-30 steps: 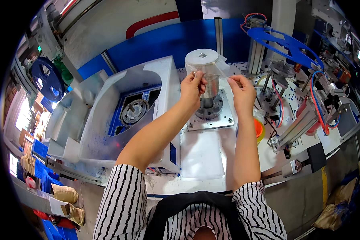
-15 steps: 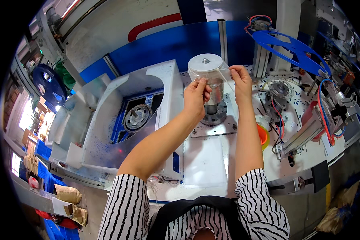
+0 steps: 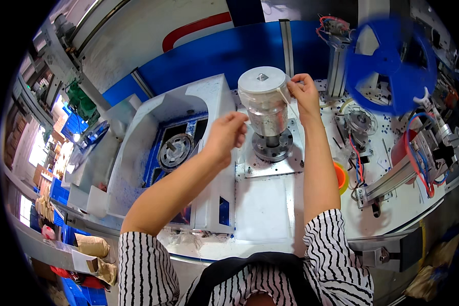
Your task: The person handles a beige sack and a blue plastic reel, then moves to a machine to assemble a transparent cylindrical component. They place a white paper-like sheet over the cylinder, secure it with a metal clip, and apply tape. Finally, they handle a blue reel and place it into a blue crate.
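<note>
A clear cylinder-like body [image 3: 266, 116] with a flat white disc [image 3: 261, 80] on top stands on a dark round metal base [image 3: 272, 147]. Thin clear film appears to wrap its side, and a white strip [image 3: 285, 97] slants down from the disc's right edge. Thumb and fingers of my right hand [image 3: 305, 96] pinch together at that edge, seemingly on the film, though it is hard to see there. My left hand [image 3: 226, 135] is off to the left of the body, apart from it. Its fingers are loosely curled, slightly blurred, with nothing visible in them.
To the left stands a white box-shaped guard [image 3: 214, 153] around a round metal hub [image 3: 175, 151]. A blue spoked wheel [image 3: 387, 64] is at the upper right, near a metal arm [image 3: 392, 176] with red and blue hoses. An orange-yellow cup [image 3: 341, 177] sits beyond my right forearm.
My left hand has let go of the film and moved down-left, away from the body. My right hand has come slightly up and closer to the disc's edge. The blue wheel has turned.
</note>
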Demonstrator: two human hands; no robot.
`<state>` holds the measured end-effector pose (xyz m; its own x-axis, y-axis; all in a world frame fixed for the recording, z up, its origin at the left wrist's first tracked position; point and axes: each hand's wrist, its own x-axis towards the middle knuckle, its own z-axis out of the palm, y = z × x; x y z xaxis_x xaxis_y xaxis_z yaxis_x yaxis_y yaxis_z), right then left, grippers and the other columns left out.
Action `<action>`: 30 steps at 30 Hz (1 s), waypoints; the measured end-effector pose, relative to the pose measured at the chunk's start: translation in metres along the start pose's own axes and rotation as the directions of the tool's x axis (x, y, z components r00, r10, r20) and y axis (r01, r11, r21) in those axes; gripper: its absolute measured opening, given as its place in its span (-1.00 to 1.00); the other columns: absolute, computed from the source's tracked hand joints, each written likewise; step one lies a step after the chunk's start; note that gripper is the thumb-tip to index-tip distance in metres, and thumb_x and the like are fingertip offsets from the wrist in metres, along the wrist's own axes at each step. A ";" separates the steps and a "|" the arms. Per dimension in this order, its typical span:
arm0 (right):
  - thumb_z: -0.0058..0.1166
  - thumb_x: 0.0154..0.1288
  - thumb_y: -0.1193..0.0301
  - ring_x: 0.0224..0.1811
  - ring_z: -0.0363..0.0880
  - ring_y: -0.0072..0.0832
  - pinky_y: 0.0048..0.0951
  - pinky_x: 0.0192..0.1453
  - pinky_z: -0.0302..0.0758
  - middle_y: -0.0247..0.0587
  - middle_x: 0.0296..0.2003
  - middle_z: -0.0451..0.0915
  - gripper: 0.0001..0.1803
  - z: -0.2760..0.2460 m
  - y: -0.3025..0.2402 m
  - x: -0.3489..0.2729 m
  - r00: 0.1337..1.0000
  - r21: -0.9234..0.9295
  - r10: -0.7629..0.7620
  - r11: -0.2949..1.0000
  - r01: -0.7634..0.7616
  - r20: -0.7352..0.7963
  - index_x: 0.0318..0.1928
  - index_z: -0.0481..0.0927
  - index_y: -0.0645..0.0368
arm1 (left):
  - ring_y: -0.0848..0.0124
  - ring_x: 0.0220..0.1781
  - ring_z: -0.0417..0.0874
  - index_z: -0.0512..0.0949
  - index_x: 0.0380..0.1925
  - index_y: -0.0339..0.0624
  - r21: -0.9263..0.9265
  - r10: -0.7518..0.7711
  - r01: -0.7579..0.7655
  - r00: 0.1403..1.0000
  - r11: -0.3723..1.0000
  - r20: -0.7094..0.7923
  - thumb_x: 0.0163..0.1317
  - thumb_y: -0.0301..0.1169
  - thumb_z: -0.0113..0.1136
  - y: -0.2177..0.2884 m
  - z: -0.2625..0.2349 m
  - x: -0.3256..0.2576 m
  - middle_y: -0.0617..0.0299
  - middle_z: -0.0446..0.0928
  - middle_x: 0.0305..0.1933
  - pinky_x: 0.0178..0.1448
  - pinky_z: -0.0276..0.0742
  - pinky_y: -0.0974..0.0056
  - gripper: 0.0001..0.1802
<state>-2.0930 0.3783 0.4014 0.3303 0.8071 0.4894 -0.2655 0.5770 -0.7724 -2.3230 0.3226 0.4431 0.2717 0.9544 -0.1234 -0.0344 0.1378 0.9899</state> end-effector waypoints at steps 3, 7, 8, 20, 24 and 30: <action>0.19 0.18 0.47 -0.36 0.42 -0.66 -0.60 -0.21 0.31 -0.42 -0.40 0.54 -0.87 0.005 -0.003 -0.001 0.999 -0.057 0.026 0.998 -0.028 -0.031 -0.28 0.52 0.18 | 0.60 -0.52 0.41 0.47 -0.21 -0.10 -0.006 0.155 -0.157 0.980 0.988 -0.128 0.30 -0.34 0.08 0.005 -0.027 0.023 0.38 0.46 -0.42 -0.49 0.26 0.51 -0.88; 0.25 0.11 0.47 -0.24 0.42 -0.60 -0.57 -0.15 0.32 -0.35 -0.20 0.53 -0.90 -0.001 0.006 0.007 0.977 -0.424 -0.170 0.900 0.101 -0.128 -0.39 0.57 0.16 | 0.53 -0.16 0.43 0.42 0.00 -0.05 -0.038 0.239 -0.252 0.949 0.967 -0.208 0.36 -0.25 0.03 0.010 -0.029 0.066 0.33 0.47 -0.06 -0.13 0.36 0.39 -0.73; 0.26 0.10 0.47 -0.20 0.41 -0.59 -0.56 -0.13 0.32 -0.33 -0.15 0.51 -0.90 -0.003 0.010 0.007 0.962 -0.429 -0.249 0.885 0.180 -0.109 -0.39 0.58 0.15 | 0.52 -0.11 0.42 0.42 0.03 -0.04 -0.075 0.250 -0.271 0.945 0.960 -0.210 0.37 -0.22 0.03 0.010 -0.025 0.076 0.33 0.46 -0.01 -0.08 0.35 0.36 -0.70; 0.16 0.27 0.44 -0.34 0.44 -0.68 -0.62 -0.19 0.38 -0.48 -0.40 0.51 -0.90 0.000 0.022 0.009 0.998 0.088 -0.059 0.994 0.058 0.007 -0.27 0.53 0.14 | 0.17 0.30 0.39 0.35 0.21 -0.22 -0.466 0.260 -0.126 0.936 0.876 0.235 0.45 0.12 -0.51 0.009 0.010 0.131 0.08 0.43 0.24 0.37 0.26 0.12 -0.29; 0.16 0.28 0.39 -0.33 0.44 -0.68 -0.60 -0.18 0.38 -0.47 -0.39 0.51 -0.87 0.000 0.022 0.013 0.990 0.127 0.122 0.983 -0.129 0.064 -0.22 0.54 0.14 | 0.13 0.34 0.34 0.35 0.22 -0.25 -0.409 0.089 -0.008 0.980 0.913 0.178 0.42 0.17 -0.51 0.005 0.013 0.135 0.06 0.37 0.30 0.39 0.23 0.09 -0.23; -0.01 0.35 0.36 -0.09 0.45 -0.59 -0.54 -0.02 0.38 -0.33 -0.16 0.53 -0.77 0.027 0.017 0.007 0.934 0.290 0.358 0.895 -0.340 -0.012 -0.03 0.49 0.12 | 0.15 0.35 0.31 0.31 0.24 -0.29 -0.416 0.114 -0.013 0.969 0.909 0.219 0.40 0.19 -0.36 -0.002 0.007 0.153 0.03 0.33 0.32 0.40 0.18 0.11 -0.23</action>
<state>-2.1200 0.3968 0.4031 0.2242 0.9587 0.1751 -0.6124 0.2784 -0.7399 -2.2743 0.4662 0.4231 0.4704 0.8824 0.0091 -0.4352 0.2230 0.8723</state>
